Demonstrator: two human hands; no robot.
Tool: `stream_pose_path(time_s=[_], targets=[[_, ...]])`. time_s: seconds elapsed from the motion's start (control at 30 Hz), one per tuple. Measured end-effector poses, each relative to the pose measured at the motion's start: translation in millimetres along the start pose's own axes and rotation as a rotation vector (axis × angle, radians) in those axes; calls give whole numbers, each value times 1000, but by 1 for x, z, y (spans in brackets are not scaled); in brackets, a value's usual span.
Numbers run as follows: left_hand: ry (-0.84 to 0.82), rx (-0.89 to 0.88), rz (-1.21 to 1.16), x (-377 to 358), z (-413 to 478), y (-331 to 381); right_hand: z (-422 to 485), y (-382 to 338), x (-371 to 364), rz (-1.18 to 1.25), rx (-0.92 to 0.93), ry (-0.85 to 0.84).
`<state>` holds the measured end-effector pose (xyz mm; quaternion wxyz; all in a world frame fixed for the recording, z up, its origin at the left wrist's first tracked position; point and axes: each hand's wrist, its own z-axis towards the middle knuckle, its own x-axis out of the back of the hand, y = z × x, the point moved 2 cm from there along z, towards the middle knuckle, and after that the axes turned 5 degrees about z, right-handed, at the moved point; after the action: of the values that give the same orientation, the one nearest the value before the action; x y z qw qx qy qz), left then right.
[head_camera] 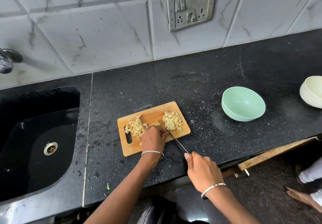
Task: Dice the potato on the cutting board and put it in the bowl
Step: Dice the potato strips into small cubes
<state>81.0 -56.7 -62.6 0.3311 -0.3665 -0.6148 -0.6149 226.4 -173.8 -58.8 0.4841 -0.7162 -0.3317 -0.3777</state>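
Your left hand [153,139] is clamping the potato piece [155,123]; your right hand [203,171] is gripping the knife [176,141]. Bare counter [203,112] is separating board [156,112] from bowl [240,117] at three o'clock.

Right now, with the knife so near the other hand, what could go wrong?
The knife rests right beside the left hand holding the potato piece; a slip may cut a finger. The diced pile near the right edge of the cutting board may spill onto the counter. The green bowl stands apart, so carried dice may drop.
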Motion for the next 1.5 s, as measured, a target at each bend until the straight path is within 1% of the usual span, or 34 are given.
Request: stream_pose_path(time_s=[0.1,0.27,0.4,0.47,0.57,0.67,0.77,0.93,1.07,1.2,1.37,1.5], targets=[[27,-46,-12,-1,1,7,12,1,0,33,-15,-25],[84,-41,-71,-1,6,6,19,0,2,84,-13,-28],[167,32,-138,13,7,-2,16,-2,3,115,5,-24],[187,69,-91,21,11,-12,16,-3,-2,120,8,-69],[115,52,14,25,19,-20,16,-5,-10,107,0,-108],[43,28,95,23,22,-20,20,-5,-12,97,-15,-48],[18,36,117,17,26,-20,26,-4,-11,101,-14,-31],[33,15,84,14,28,-21,31,-11,-5,139,39,-56],[-20,-53,42,11,28,-15,31,-18,-5,185,58,-52],[-45,-18,-12,11,30,-15,33,-23,-6,200,50,-29],[-14,31,-56,12,26,-18,25,-30,-8,157,56,-46],[-30,42,-62,15,26,-16,24,-34,-7,117,62,-37]])
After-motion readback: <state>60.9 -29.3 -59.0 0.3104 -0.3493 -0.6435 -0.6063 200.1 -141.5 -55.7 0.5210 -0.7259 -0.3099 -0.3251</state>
